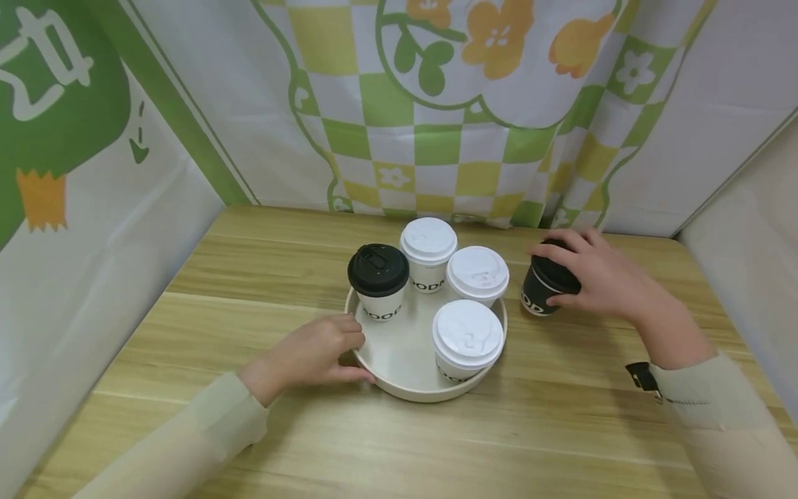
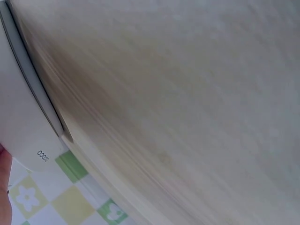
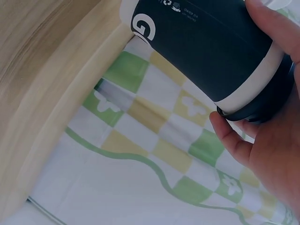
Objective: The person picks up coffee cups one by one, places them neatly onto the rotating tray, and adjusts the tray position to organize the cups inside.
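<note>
A round off-white tray (image 1: 399, 360) lies on the wooden table with several lidded paper cups on it. Its left rim is gripped by my left hand (image 1: 318, 350), fingers over the edge and thumb low along the outer wall. Closest to that hand stands a white cup with a black lid (image 1: 379, 277). The white-lidded cups (image 1: 469, 339) occupy the tray's back and right side. To the right of the tray, my right hand (image 1: 598, 277) holds a black cup (image 1: 539, 294) around its black lid from above. In the right wrist view the black cup (image 3: 201, 47) shows a large white letter, fingertips at its lid.
The wooden table (image 1: 536, 430) reaches back to a checked green, yellow and white curtain (image 1: 430, 145). White printed cloth walls (image 1: 174, 173) close in the left and right sides. A dark strap (image 1: 642, 376) hangs at the right cuff.
</note>
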### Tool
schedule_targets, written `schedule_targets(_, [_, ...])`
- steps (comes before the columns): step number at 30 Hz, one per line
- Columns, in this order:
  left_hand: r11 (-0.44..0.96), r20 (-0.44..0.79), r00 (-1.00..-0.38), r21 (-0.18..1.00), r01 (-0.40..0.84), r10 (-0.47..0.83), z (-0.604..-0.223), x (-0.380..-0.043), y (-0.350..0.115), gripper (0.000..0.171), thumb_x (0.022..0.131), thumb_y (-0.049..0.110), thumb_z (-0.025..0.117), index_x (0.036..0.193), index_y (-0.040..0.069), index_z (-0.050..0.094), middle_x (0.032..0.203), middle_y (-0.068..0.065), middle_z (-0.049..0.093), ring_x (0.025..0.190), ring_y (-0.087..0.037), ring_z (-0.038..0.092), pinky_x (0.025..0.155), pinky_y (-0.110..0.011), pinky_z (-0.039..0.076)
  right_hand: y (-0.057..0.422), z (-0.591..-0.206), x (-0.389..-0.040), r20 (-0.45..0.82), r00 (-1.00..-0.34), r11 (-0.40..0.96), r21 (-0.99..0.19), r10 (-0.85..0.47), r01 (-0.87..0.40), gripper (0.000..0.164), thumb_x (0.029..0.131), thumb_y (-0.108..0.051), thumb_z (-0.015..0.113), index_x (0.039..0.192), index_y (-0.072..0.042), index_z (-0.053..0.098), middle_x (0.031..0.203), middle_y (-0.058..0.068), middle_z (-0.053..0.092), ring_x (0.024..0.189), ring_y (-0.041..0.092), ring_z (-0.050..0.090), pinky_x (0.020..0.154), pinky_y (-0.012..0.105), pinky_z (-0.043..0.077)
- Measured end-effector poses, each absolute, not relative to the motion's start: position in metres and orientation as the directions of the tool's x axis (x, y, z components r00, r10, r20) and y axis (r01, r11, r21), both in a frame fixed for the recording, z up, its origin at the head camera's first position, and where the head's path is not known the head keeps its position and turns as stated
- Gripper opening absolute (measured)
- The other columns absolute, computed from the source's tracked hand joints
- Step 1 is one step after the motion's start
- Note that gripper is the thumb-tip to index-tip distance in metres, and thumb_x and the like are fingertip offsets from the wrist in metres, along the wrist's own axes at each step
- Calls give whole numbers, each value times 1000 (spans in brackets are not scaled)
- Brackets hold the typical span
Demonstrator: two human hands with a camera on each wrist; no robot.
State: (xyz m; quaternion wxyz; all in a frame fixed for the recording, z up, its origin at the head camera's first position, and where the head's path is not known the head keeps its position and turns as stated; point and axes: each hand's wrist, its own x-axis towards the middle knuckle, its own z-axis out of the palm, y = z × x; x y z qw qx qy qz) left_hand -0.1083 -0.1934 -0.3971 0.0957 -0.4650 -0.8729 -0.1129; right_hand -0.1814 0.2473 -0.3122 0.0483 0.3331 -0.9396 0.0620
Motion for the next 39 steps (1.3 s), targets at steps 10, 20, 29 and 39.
schedule_targets(10, [580,248,-583,94,810,774,-392,-101,-188,43,84,57,69,73,17,58,76,8,55,70,-5,45,63,-21,48,244,-309,-162,136,-777,779,-54,-614,-625,79,70,-33,90,140,-26,53,143,13,47,122,41,44,82,61,53])
schedule_targets(20, [531,310,-538,115,839,784,-394,-106,-203,46,82,49,76,101,7,71,108,-8,72,107,-24,66,97,-39,56,247,-312,-154,114,-797,793,-87,-593,-603,80,73,-32,89,143,-28,51,146,11,45,125,42,44,89,64,50])
schedule_targets(29, [526,342,-523,92,845,781,-393,-125,-223,59,78,46,79,115,1,68,126,-18,66,122,-34,60,107,-49,49,249,-318,-153,119,-782,777,-94,-612,-622,78,73,-31,89,141,-24,52,143,13,46,122,42,46,86,63,52])
schedule_targets(39, [529,331,-526,90,844,783,-390,-130,-223,56,80,48,76,112,1,69,122,-16,67,120,-32,62,105,-45,51,249,-324,-152,143,-779,771,-119,-611,-626,80,71,-29,90,141,-23,52,143,13,46,122,42,46,86,62,52])
